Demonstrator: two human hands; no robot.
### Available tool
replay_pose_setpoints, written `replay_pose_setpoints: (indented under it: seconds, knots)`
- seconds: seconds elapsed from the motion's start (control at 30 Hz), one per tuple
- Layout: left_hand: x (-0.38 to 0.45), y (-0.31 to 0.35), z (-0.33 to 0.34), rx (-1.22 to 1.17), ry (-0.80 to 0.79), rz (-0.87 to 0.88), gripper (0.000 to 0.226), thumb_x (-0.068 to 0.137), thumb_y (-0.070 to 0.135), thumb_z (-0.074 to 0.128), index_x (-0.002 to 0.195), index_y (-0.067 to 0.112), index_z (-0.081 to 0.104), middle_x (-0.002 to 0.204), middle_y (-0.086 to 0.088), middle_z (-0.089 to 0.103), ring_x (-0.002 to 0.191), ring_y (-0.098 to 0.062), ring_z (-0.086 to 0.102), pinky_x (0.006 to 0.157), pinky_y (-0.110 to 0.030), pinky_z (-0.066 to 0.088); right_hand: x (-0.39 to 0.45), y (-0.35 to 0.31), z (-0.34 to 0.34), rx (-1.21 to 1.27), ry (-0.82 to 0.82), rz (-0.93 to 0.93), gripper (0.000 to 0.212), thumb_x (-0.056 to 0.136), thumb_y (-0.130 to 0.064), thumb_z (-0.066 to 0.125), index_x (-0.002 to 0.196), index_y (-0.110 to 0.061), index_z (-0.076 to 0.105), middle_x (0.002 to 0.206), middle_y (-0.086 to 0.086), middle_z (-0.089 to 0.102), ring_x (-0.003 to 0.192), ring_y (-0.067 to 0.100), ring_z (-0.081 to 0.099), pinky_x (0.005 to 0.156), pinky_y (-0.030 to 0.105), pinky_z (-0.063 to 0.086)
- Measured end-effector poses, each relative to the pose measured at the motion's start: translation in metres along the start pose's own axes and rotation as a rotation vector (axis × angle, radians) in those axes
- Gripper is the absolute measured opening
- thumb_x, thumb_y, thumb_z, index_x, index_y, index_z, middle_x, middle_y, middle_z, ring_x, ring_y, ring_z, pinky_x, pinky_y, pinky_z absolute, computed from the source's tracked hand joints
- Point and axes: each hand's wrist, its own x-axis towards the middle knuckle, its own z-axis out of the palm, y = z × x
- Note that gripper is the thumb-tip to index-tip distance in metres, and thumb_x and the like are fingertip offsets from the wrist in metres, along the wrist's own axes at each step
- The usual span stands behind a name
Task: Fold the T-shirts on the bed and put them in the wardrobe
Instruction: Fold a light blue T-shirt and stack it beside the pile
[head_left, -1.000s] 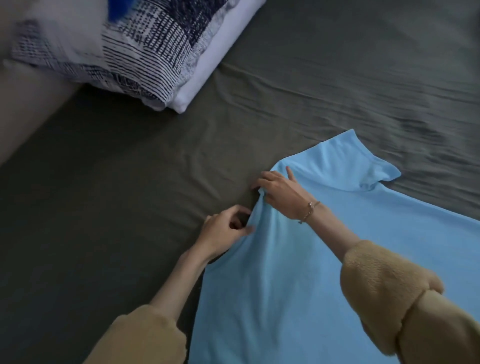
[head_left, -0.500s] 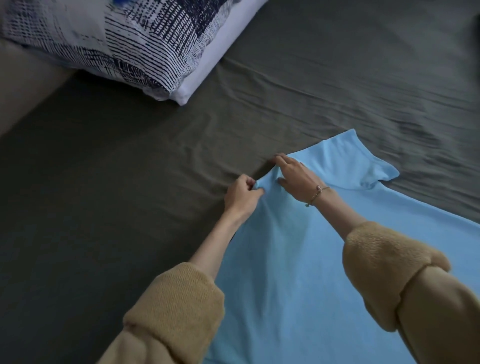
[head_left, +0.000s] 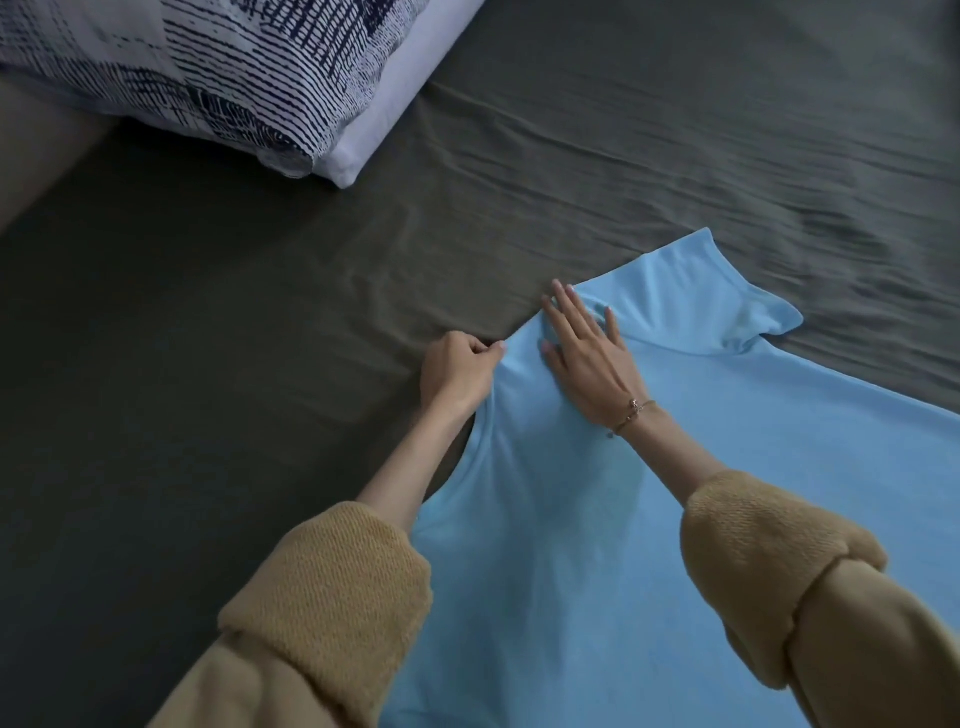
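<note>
Head view is showing a light blue T-shirt (head_left: 597, 545) lying spread on the dark bed (head_left: 208, 389), its near part running out of frame. At its left edge the left hand (head_left: 457, 369) is pinching the fabric with curled fingers. Just beside it, the right hand (head_left: 587, 348) is pressing flat on the shirt, fingers straight and spread. A patterned pillow (head_left: 208, 67) is sitting well apart at top left.

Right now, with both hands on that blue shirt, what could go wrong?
The left hand pinches only the edge of the light blue T-shirt; a hard tug might drag the cloth from under the flat right hand and skew the fold. The dark sheet is rippled beside the shirt, so creases could press through. The sleeve has a curled corner that may fold in crooked.
</note>
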Motion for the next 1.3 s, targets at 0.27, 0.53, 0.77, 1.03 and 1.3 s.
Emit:
replay_pose_setpoints:
  seconds: [0.27, 0.53, 0.77, 1.03, 1.3]
  knots:
    - [-0.013, -0.02, 0.018, 0.328, 0.281, 0.254, 0.042, 0.099, 0.043, 0.036, 0.095, 0.008, 0.06, 0.108, -0.011, 0.06, 0.107, -0.028, 0.052, 0.087, -0.04, 0.038, -0.019, -0.016, 0.015, 0.051, 0.024, 0.054, 0.069, 0.092, -0.055, 0.005, 0.151, -0.019, 0.003, 0.158, -0.006, -0.003, 0.142, 0.001, -0.009, 0.111, 0.047, -0.017]
    - [-0.055, -0.08, 0.013, 0.585, 0.261, 0.523, 0.055, 0.094, 0.041, 0.028, 0.135, 0.011, 0.049, 0.133, -0.013, 0.053, 0.117, -0.03, 0.052, 0.091, -0.047, 0.044, -0.085, -0.052, 0.045, 0.044, 0.04, -0.049, 0.071, 0.092, -0.056, -0.005, 0.15, -0.017, 0.012, 0.157, -0.004, 0.009, 0.141, 0.002, 0.0, 0.109, 0.051, -0.014]
    - [-0.092, -0.106, 0.009, 0.664, 0.188, 0.491, 0.061, 0.096, 0.041, 0.016, 0.149, 0.013, 0.023, 0.155, -0.011, 0.024, 0.144, -0.023, 0.02, 0.11, -0.059, 0.006, -0.129, -0.073, 0.042, 0.2, -0.015, -0.02, 0.07, 0.087, -0.054, 0.0, 0.15, -0.022, 0.0, 0.151, -0.015, -0.014, 0.136, -0.005, -0.018, 0.111, 0.041, -0.017]
    - [-0.194, -0.113, 0.036, 0.638, 0.162, 0.789, 0.049, 0.087, 0.026, 0.037, 0.133, 0.015, 0.046, 0.129, -0.008, 0.054, 0.118, -0.021, 0.041, 0.092, -0.042, 0.048, -0.239, -0.046, 0.033, 0.205, -0.03, -0.04, 0.053, 0.094, -0.012, 0.044, 0.146, -0.012, 0.03, 0.156, -0.003, 0.005, 0.144, 0.009, 0.003, 0.116, 0.036, 0.011]
    - [-0.305, -0.101, 0.082, 0.576, -0.211, 0.946, 0.031, 0.079, 0.042, 0.044, 0.096, 0.02, 0.059, 0.094, 0.007, 0.055, 0.088, -0.013, 0.054, 0.072, -0.025, 0.041, -0.39, 0.009, 0.019, 0.229, 0.099, 0.12, 0.045, 0.069, -0.014, 0.06, 0.114, -0.014, 0.056, 0.123, 0.008, 0.055, 0.112, 0.02, 0.044, 0.085, 0.041, 0.053]
